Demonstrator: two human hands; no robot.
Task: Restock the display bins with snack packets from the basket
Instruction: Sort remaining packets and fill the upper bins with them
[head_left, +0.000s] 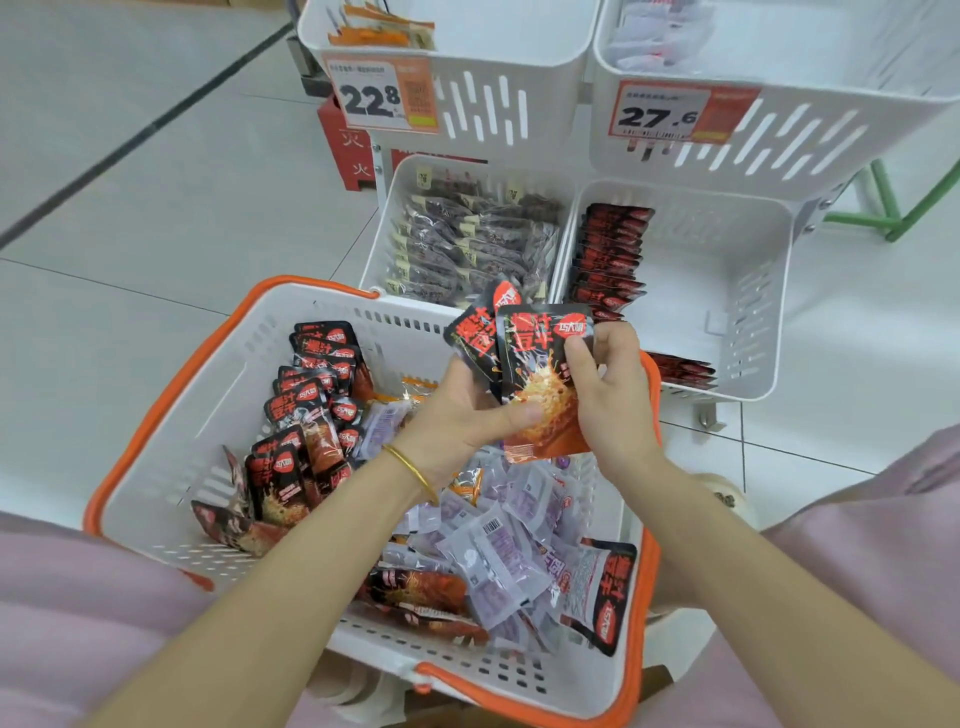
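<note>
Both hands were closed on a small stack of black-and-red packets (540, 374). On my feed the left hand (457, 410) cupped the stack from below, with its thumb laid across the lower half of the front packet. The right hand (610, 395) pinched the right edge, thumb on the front near the top and fingers curled behind. I could count at least two packets in the stack, the rear one tilted out to the left. The stack was held upright above the far right corner of the white basket (171, 389) with the orange rim, just short of the lower right bin (753, 291). That bin held a row of matching packets (613, 254) standing on edge along its left wall. The lower left bin (382, 234) beside it was packed with dark packets (467, 244). Inside the basket, a line of black-and-red packets (311, 395) stood along the left side. A heap of pale purple packets (498, 551) lay toward the near right. Above, two white upper bins carried price tags reading 22.8 (384, 96) and 27.6 (670, 117). A gold bangle (410, 470) sat on the left wrist.
</note>
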